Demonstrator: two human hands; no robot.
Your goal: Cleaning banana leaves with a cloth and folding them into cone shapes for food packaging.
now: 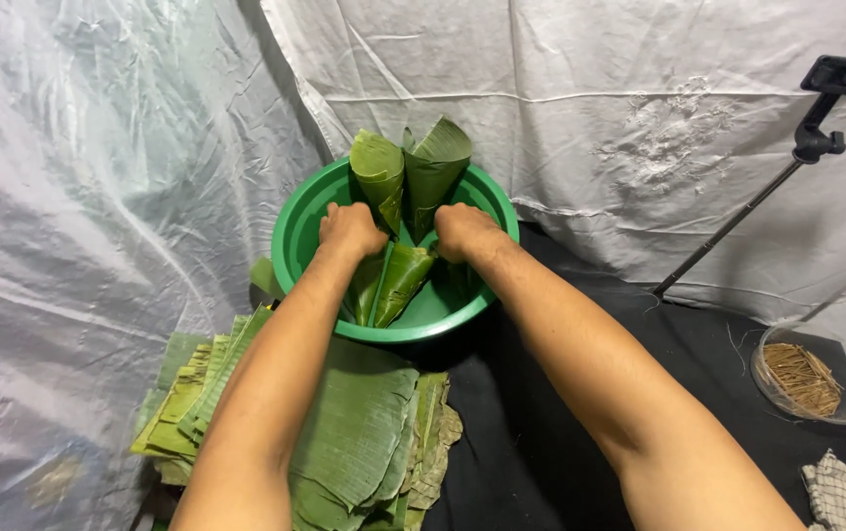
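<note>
Fingers of both the left hand (349,231) and right hand (462,232) curl down among the banana-leaf cones (408,172) in the green basin (297,236), grip hidden, so I'd seat each cone upright, pressing gently to avoid unrolling.

draped sheets and a dark floor

crinkled translucent plastic sheeting (98,197) hangs as the wall on the left, catching a soft grey sheen. a creased white cloth backdrop (590,98) covers the rear and right, with a rough, flaky patch near its middle. below lies a black fabric ground cover (531,433). a thin black stand with a clamp head (816,128) leans against the white cloth at the right. the light is even and dim.
</note>
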